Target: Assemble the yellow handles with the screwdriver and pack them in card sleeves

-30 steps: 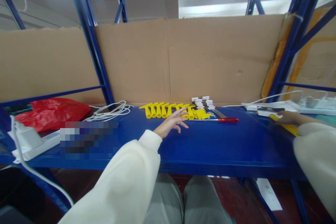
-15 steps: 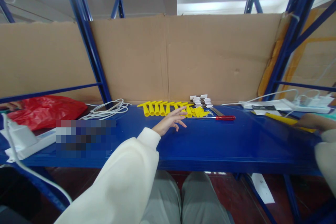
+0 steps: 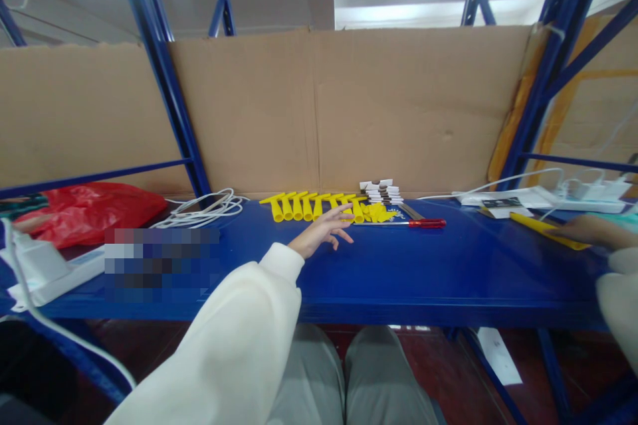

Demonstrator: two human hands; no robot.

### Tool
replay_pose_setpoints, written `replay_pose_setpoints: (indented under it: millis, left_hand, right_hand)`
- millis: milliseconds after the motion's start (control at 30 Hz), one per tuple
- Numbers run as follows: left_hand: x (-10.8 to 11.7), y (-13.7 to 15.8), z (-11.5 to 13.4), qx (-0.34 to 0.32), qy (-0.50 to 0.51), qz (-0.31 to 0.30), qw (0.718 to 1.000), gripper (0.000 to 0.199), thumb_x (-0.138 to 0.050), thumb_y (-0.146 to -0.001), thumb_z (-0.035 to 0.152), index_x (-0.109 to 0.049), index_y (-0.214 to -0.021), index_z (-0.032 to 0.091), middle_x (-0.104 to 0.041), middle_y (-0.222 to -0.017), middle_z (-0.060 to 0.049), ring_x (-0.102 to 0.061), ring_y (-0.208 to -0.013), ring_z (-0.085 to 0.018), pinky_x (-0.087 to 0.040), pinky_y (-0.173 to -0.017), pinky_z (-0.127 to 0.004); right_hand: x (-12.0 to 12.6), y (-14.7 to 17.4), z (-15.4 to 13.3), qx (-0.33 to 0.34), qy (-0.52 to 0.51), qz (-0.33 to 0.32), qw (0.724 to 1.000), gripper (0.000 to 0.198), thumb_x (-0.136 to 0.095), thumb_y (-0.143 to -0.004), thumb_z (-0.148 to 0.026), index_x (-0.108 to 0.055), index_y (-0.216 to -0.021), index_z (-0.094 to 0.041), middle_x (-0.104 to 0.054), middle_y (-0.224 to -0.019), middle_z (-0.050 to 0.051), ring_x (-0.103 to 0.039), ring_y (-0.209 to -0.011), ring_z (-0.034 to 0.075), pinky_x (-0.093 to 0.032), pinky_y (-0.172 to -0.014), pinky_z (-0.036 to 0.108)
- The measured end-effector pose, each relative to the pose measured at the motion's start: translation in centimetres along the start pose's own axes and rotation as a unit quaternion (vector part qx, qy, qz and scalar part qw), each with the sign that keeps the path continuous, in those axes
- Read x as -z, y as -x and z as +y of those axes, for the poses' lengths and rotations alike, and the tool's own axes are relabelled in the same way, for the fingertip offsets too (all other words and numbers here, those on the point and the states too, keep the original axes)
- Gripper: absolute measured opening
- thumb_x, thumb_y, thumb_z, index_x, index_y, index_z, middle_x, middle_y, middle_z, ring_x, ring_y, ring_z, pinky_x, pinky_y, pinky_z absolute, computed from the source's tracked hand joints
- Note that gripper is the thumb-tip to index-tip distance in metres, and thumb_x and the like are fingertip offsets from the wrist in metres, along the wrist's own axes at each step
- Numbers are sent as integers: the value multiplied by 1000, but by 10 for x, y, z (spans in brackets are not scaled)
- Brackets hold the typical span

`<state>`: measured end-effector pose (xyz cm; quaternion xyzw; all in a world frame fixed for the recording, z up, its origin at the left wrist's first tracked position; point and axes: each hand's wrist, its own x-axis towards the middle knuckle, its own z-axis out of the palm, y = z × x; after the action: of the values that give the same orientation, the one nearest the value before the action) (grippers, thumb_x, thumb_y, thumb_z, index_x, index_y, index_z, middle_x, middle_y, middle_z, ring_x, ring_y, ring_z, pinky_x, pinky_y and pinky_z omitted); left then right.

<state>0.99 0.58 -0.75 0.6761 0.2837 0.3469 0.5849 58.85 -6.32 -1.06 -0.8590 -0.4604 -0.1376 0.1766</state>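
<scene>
My left hand [image 3: 321,234] hovers over the blue shelf, palm half turned, its fingers apart and nothing in them. Just beyond it stands a row of several yellow tools [image 3: 298,207] with hollow round handles and flat T-shaped ends. Small flat yellow pieces [image 3: 377,213] lie heaped at the row's right end. A red-handled screwdriver [image 3: 427,223] rests to the right of my left hand. At the far right, the fingers of my right hand [image 3: 585,230] close on a long yellow piece [image 3: 533,224] low over the shelf; its exact kind is unclear.
Behind the heap sit stacked white-and-black pieces [image 3: 383,191] and thin metal strips [image 3: 411,212]. White power strips [image 3: 543,198] and cables [image 3: 212,208] flank the shelf. A red plastic bag [image 3: 114,209] lies left, with another person's hand beside it. Cardboard [image 3: 373,106] closes the back.
My right hand and the long yellow piece have shifted slightly, and the hand looks less blurred. My left hand stays in place. The other person's hand at the far left has moved.
</scene>
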Motion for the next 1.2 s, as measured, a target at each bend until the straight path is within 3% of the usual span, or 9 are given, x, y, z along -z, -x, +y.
replay_pose_setpoints:
  millis: [67, 133, 300, 433, 600, 700, 900, 1033, 1200]
  left_hand:
    - [0, 0, 0, 2, 1, 1, 1000, 69, -68, -80, 24, -50, -147, 28, -52, -147, -17, -73, -75, -16, -44, -45, -18]
    - [-1, 0, 0, 3, 3, 3, 1000, 68, -69, -80, 24, -51, -146, 28, -54, -146, -16, -73, -74, -16, -44, -45, -18]
    - [-3, 0, 2, -6, -8, 40, 999, 61, -67, -79, 21, -57, -139, 24, -60, -139, -16, -72, -69, -15, -43, -43, -19]
    - [-4, -4, 5, -26, -41, 153, 987, 42, -66, -77, 16, -67, -119, 15, -72, -115, -14, -67, -55, -11, -39, -40, -17]
    - [3, -13, 3, -7, -74, 298, 952, 24, -58, -72, 7, -69, -93, 10, -74, -79, -7, -60, -46, -9, -34, -39, -17]
    - [13, -16, -3, -9, -122, 361, 925, 26, -50, -71, 4, -69, -86, 12, -74, -76, -7, -62, -50, -12, -43, -47, -21]
    - [34, -19, -12, -44, -305, 422, 853, 24, -53, -72, 7, -73, -81, 17, -77, -86, -8, -73, -88, -24, -55, -84, -34]
    - [38, -17, -10, -22, -353, 430, 831, 23, -54, -75, 8, -73, -82, 17, -77, -95, -9, -72, -96, -24, -53, -89, -32]
    - [35, -13, -9, -14, -365, 427, 827, 21, -55, -77, 10, -73, -86, 18, -76, -102, -11, -70, -103, -27, -51, -95, -37]
  right_hand:
    - [11, 0, -1, -53, -35, -131, 989, 54, -73, -79, -20, -49, -31, -20, -65, -57, 15, -56, -52, 18, -45, -64, 37]
    - [21, 0, -2, -65, -54, -163, 983, 52, -70, -82, -22, -52, -32, -21, -65, -55, 13, -56, -50, 19, -45, -62, 38]
    - [36, 7, -16, -80, -42, -102, 991, 48, -67, -77, -10, -46, -35, -22, -61, -50, 9, -51, -46, 16, -43, -60, 34]
    - [41, 20, -51, -35, -57, 13, 998, 36, -69, -73, -10, -49, -46, -23, -64, -58, 9, -52, -49, 17, -42, -59, 32]
    - [46, 46, -134, 56, -121, 69, 989, 11, -63, -79, -17, -65, -69, -20, -74, -79, 13, -68, -74, 24, -47, -68, 31]
    - [48, 63, -192, 105, -195, 80, 972, 10, -60, -80, -17, -70, -76, -17, -75, -82, 12, -70, -79, 23, -50, -74, 30]
    - [30, 85, -278, 152, -331, 100, 926, 17, -58, -79, -19, -74, -85, -17, -77, -85, 9, -70, -79, 21, -54, -78, 31]
    - [0, 95, -293, 167, -300, 83, 936, 18, -57, -80, -15, -74, -87, -18, -78, -89, 10, -72, -83, 22, -54, -80, 31]
    - [-22, 97, -277, 182, -265, 25, 947, 16, -57, -83, -16, -73, -87, -17, -78, -94, 10, -72, -88, 23, -53, -82, 30]
